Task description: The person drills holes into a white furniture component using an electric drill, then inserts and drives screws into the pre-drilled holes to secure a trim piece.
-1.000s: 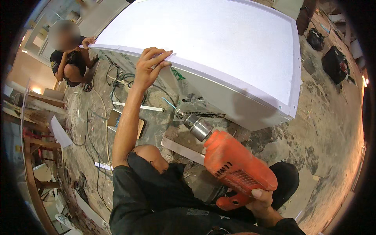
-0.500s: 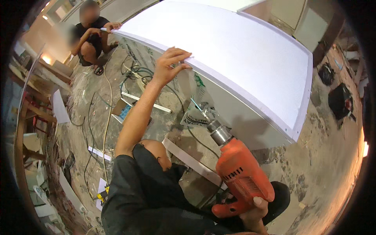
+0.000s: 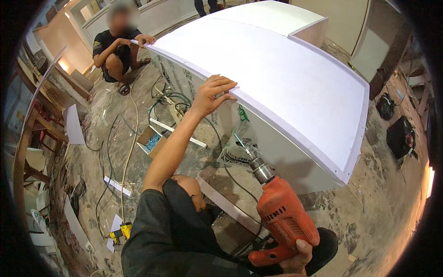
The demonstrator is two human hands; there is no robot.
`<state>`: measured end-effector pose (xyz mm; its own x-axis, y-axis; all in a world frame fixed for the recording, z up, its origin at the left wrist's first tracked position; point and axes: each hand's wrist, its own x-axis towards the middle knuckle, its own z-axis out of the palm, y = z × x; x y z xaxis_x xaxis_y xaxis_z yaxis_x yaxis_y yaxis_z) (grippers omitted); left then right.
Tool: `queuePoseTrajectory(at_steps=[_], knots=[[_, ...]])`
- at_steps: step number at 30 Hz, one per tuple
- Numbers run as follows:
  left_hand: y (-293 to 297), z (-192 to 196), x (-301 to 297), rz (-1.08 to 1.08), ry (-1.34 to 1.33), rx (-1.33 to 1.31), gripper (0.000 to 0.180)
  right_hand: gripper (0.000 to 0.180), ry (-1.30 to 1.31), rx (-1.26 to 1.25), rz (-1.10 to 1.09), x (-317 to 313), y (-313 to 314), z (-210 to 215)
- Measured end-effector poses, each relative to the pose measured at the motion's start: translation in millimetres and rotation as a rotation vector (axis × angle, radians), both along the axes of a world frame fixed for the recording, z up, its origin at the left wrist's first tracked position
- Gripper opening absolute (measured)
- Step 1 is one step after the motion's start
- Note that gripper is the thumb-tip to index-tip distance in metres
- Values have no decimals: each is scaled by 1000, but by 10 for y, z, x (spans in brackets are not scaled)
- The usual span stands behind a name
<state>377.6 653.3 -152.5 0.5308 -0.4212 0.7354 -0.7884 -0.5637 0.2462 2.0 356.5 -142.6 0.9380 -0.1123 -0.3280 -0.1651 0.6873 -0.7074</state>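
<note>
One orange drill (image 3: 287, 217) sits low in front of us, above the floor (image 3: 360, 235), our right hand (image 3: 296, 259) closed around its rear end with the thumb pressed on the casing. A thin blue bit (image 3: 238, 139) juts from its metal chuck (image 3: 262, 171), angled up and to the left toward the near side of a large white box (image 3: 286, 60); we cannot tell whether the tip touches anything.

Our left hand (image 3: 213, 95) grips that box by its raised near edge, four fingers over the top and the thumb beneath. Clear printed plastic (image 3: 235, 154) hangs near the bit, against the box's side. Under the drill lies a long pale board (image 3: 230, 205), and a dark cable (image 3: 224, 162) curves past it.

To the left, near our forearm, we see a small carton (image 3: 146, 136) of blue pieces beside a white strip (image 3: 184, 133). Farther left, a yellow tool (image 3: 121, 233) rests on the floor. At the box's far left corner, a co-worker (image 3: 119, 51) in dark clothes crouches, hands at its edge. Black bags (image 3: 400, 137) lie off to the right.
</note>
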Motion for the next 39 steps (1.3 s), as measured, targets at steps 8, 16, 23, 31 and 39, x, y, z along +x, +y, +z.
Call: queuePoseTrajectory(at_steps=[8, 16, 23, 31, 39], knots=[[26, -23, 64, -1, -43, 4, 40, 69, 4, -5, -1, -4, -31, 2], [74, -35, 62, -12, -47, -4, 40, 68, 6, -7, 17, -29, -15, -7], [69, 13, 92, -53, -92, 20, 36, 68, -7, -22, 37, -51, 14, 23], [233, -180, 211, 39, -110, 92, 33, 71, 55, 76, 9, 12, -63, 103], [93, -197, 170, 40, -130, 109, 31, 61, -180, -43, 110, 47, -107, 177]])
